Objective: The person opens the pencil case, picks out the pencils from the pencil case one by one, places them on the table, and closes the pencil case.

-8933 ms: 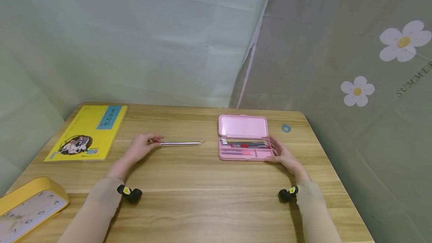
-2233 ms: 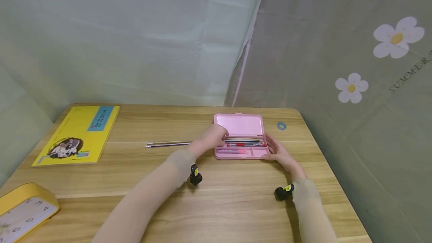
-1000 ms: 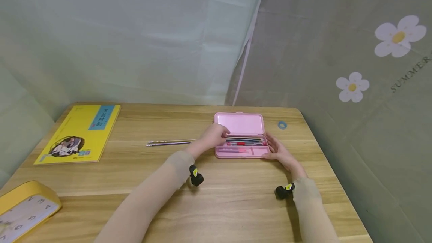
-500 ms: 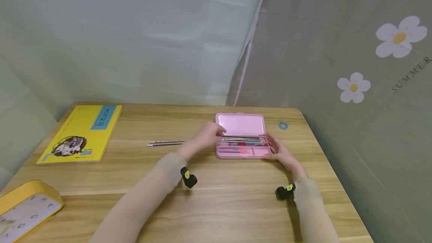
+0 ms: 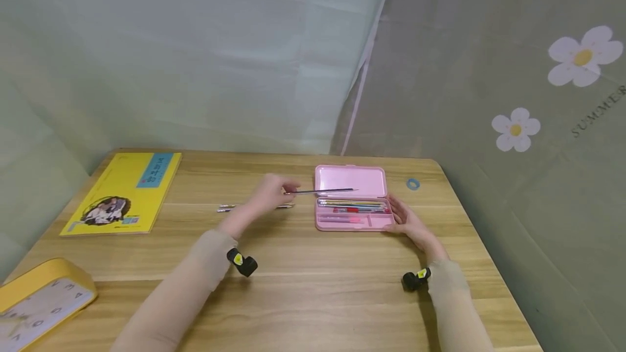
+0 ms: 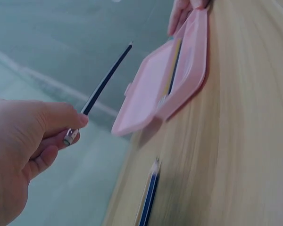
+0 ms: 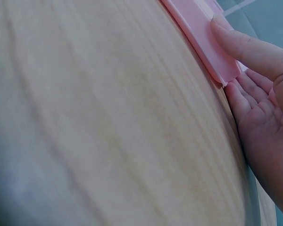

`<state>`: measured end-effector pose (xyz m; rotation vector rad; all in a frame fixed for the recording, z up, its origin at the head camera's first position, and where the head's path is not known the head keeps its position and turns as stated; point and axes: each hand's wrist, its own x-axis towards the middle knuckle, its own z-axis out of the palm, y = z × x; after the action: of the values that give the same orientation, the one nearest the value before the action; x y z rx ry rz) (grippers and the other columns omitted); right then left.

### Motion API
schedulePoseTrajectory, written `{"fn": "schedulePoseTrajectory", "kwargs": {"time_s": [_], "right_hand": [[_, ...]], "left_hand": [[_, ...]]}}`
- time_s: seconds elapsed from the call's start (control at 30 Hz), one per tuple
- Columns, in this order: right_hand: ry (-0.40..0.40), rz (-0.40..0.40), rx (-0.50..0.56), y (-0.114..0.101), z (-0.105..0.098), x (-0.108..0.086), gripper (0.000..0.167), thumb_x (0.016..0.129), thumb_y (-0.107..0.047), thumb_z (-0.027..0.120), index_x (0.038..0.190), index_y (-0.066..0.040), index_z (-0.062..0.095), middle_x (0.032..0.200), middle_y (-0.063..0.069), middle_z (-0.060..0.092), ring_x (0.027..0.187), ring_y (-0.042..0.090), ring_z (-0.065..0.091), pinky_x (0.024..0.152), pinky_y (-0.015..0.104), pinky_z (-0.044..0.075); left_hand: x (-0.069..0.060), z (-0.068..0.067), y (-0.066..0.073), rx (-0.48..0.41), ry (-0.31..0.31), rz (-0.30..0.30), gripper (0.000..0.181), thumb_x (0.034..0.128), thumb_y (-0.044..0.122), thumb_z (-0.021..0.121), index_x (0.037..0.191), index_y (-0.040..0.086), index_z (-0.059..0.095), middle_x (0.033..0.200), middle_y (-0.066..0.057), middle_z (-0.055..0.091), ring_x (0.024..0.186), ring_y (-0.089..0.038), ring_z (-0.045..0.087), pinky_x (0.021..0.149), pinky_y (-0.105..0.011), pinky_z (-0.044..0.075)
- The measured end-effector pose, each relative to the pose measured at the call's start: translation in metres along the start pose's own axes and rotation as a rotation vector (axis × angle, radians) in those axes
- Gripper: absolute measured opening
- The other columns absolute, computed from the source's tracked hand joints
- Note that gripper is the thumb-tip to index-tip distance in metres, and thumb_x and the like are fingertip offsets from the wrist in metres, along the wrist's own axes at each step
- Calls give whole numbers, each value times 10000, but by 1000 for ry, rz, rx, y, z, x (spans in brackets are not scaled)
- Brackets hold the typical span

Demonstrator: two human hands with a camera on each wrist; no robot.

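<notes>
My left hand [image 5: 266,194] pinches a dark pencil [image 5: 325,192] near its eraser end, its tip pointing right in front of the raised lid. In the left wrist view the pencil [image 6: 105,82] is held above the table, between thumb and fingers. The pink pencil case [image 5: 350,182] lies with its lid up, holding several pencils [image 5: 349,203], a red-marked pen [image 5: 349,211] and a pink-tipped pen [image 5: 339,220]. My right hand [image 5: 413,227] grips the case's right end, thumb [image 7: 247,49] on the front side. Beneath my left arm lie pencils [image 5: 224,208], partly hidden.
A yellow book [image 5: 122,194] lies at the back left of the wooden table [image 5: 323,287]. A yellow clock [image 5: 63,273] stands at the front left. A small blue ring [image 5: 413,184] lies right of the case. Curtains hang behind and at the right.
My left hand has moved left from the case, drawing out a dark pencil. Earlier it held pencils on the table at the left. My right hand stays on the case's end.
</notes>
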<state>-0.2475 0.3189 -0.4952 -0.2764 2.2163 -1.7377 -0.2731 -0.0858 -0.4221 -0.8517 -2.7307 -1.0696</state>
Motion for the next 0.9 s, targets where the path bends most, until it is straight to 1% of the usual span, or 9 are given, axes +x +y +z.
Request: {"fn": "schedulePoseTrajectory", "kwargs": {"time_s": [0.17, 0.27, 0.4, 0.43, 0.5, 0.63, 0.7, 0.77, 0.9], "right_hand": [[4, -5, -5, 2, 0, 0, 986, 840, -13, 723, 1563, -21, 53, 1635, 196, 76, 1511, 348, 71, 1179, 239, 216], [5, -16, 6, 4, -1, 0, 994, 827, 12, 723, 1559, -7, 50, 1630, 212, 77, 1507, 362, 70, 1147, 168, 252], [9, -15, 22, 4, -1, 1, 996, 821, 16, 727, 1562, -18, 62, 1635, 192, 86, 1511, 339, 76, 1113, 106, 264], [12, -11, 26, 4, -1, 1, 998, 820, 13, 729, 1564, -29, 66, 1638, 180, 90, 1513, 325, 81, 1113, 106, 260], [6, -13, 20, 4, -1, 1, 995, 826, 8, 726, 1564, -25, 60, 1638, 182, 85, 1513, 331, 76, 1148, 150, 243], [4, -3, 5, 5, -2, 1, 987, 837, -3, 723, 1566, -33, 57, 1639, 179, 90, 1514, 328, 77, 1204, 296, 179], [4, 5, 0, 5, -2, 2, 977, 843, -8, 719, 1566, -36, 61, 1638, 178, 96, 1515, 324, 77, 1208, 337, 158], [2, 6, -7, 5, -2, 2, 970, 850, -13, 715, 1564, -28, 59, 1637, 186, 94, 1514, 331, 73, 1208, 338, 161], [1, -4, -7, 4, -2, 2, 978, 846, -11, 716, 1558, -6, 47, 1630, 216, 84, 1509, 360, 67, 1185, 235, 217]], "left_hand": [[-18, -17, -17, -3, 73, 31, 247, 831, -4, 701, 1076, -36, 718, 859, -99, 746, 801, -226, 688, 771, -434, 558], [-29, -27, -27, -13, 93, 15, 253, 838, 3, 702, 1089, -26, 719, 869, -95, 750, 811, -231, 691, 782, -448, 555], [-45, -38, -43, -18, 96, -40, 264, 851, 13, 698, 1114, -18, 713, 897, -92, 755, 842, -237, 687, 796, -440, 540], [-49, -40, -47, -15, 98, -52, 265, 853, 13, 699, 1115, -17, 713, 902, -91, 756, 846, -239, 686, 794, -438, 538], [-57, -44, -55, -11, 96, -67, 259, 858, 10, 697, 1114, -25, 710, 906, -93, 754, 852, -241, 679, 792, -423, 527], [-73, -49, -71, -4, 101, -89, 248, 855, 12, 707, 1098, -38, 711, 898, -101, 751, 837, -235, 672, 768, -391, 515], [-81, -51, -78, -7, 99, -105, 250, 854, 16, 710, 1097, -45, 709, 896, -105, 751, 833, -228, 669, 764, -373, 506], [-88, -53, -84, -8, 95, -131, 255, 852, 18, 712, 1100, -40, 710, 896, -101, 751, 834, -223, 667, 768, -366, 502], [-101, -55, -94, -11, 81, -178, 261, 845, 14, 714, 1103, -26, 713, 894, -93, 749, 851, -225, 659, 773, -356, 495]]}}
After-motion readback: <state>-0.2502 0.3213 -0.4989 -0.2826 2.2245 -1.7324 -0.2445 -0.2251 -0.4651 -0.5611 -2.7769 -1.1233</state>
